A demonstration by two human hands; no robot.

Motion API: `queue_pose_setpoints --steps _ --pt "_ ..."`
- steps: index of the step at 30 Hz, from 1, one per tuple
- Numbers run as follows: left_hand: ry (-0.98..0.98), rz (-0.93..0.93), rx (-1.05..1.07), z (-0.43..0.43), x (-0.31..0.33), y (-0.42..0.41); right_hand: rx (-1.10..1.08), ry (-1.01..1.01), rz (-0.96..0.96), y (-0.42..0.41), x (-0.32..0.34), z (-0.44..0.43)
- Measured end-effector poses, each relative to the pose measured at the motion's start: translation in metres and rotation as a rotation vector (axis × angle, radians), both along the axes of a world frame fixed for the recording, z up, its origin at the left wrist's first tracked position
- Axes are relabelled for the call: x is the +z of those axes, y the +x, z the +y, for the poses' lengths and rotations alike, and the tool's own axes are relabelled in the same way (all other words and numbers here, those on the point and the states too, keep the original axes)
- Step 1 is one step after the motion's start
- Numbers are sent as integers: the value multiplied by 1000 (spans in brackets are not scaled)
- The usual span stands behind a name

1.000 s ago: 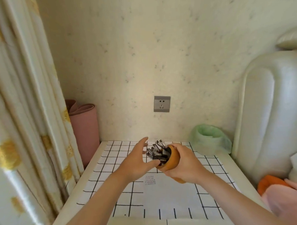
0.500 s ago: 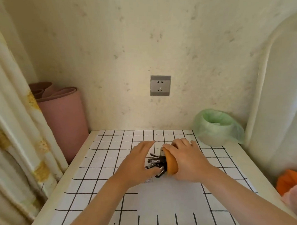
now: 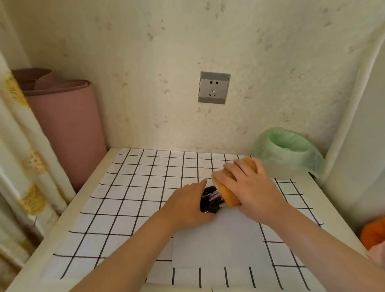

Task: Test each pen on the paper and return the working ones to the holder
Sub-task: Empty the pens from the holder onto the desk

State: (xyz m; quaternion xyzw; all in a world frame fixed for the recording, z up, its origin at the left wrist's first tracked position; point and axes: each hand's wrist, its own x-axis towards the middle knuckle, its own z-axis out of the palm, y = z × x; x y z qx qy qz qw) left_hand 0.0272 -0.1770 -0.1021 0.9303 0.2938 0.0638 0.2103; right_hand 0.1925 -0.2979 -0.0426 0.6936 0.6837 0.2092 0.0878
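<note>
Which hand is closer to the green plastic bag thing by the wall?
Right. The right hand grips the tipped orange cylindrical pen holder, just in front of the green plastic-lined bin. The left hand cups the black pens, farther left.

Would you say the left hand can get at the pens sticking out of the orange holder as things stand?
Probably yes: the left hand is already cupped at the pens spilling from the tipped orange holder, which the right hand grips; nothing lies between.

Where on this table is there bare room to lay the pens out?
Bare checked cloth lies left of the left hand, toward the pink roll. The paper between the forearms is clear too. Crowded: the back right, around the holder, right hand and green-bagged bin.
</note>
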Motion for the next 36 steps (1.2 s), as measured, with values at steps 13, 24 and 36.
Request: queue_pose_setpoints --steps 13,24,36 --pt "149 169 -81 -13 -7 10 -203 4 -195 24 18 -35" --pt "24 42 -62 -1 15 6 -131 297 276 13 23 -32" --pt "-457 -609 241 37 56 -26 -124 456 1377 -29 22 64"
